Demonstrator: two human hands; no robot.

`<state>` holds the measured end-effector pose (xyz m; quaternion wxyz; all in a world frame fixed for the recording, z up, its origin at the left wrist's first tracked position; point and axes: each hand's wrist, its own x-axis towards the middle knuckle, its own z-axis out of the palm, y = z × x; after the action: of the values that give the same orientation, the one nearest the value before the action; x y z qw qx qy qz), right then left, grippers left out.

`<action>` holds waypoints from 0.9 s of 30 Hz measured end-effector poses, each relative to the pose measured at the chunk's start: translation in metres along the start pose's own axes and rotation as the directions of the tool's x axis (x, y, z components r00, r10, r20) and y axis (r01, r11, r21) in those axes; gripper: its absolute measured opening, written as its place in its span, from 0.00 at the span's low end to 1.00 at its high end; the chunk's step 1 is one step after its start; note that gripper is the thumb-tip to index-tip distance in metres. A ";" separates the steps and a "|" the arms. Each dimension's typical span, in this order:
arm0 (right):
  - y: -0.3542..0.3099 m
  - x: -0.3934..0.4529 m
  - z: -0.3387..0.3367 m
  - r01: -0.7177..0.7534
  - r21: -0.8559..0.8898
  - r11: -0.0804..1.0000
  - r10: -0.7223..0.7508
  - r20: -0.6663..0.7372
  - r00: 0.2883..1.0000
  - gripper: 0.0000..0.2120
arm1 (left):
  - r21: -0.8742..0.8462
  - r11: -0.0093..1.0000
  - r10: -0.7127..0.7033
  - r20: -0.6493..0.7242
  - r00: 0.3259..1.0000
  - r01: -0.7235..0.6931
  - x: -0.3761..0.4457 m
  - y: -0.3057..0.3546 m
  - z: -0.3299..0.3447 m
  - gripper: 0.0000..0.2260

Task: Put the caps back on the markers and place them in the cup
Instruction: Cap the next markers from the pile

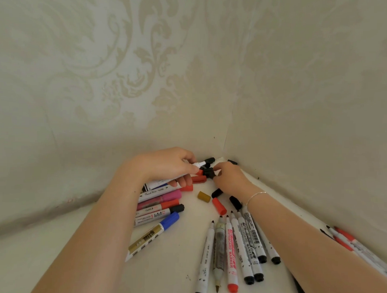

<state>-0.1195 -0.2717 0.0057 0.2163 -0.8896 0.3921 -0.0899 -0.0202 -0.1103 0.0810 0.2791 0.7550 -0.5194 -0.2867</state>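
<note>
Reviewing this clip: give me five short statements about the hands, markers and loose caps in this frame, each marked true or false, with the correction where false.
1. The left hand grips a white marker. True.
2. The right hand lies flat and idle on the table. False: its fingers pinch a black cap near the corner.
3. A cup stands between the two forearms. False: no cup shows in this view.
4. A blue-capped marker lies on the table beside the left forearm. True.
5. Every loose cap is black. False: a red cap and a mustard cap also lie there.
</note>
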 end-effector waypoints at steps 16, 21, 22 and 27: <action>-0.018 -0.044 -0.038 -0.066 0.997 0.044 -0.117 0.071 0.991 0.07 | -0.017 0.999 0.031 -0.055 0.998 -0.032 0.004 -0.002 -0.001 0.09; -0.023 -0.046 -0.039 -0.061 0.994 0.085 -0.105 0.070 0.992 0.08 | -0.012 0.999 0.037 -0.064 0.997 -0.038 0.006 -0.004 -0.002 0.09; -0.024 -0.046 -0.039 -0.055 0.994 0.090 -0.094 0.063 0.994 0.08 | -0.018 0.999 0.035 -0.067 0.997 -0.036 0.006 -0.004 -0.002 0.09; -0.027 -0.048 -0.040 -0.035 0.991 0.126 -0.075 0.045 0.996 0.09 | -0.012 0.999 0.042 -0.078 0.996 -0.043 0.007 -0.004 -0.001 0.09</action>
<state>-0.1478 -0.2326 0.0545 0.7651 -0.5325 0.2135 -0.2925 -0.0150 -0.1159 0.0779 0.3101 0.7526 -0.5222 -0.2546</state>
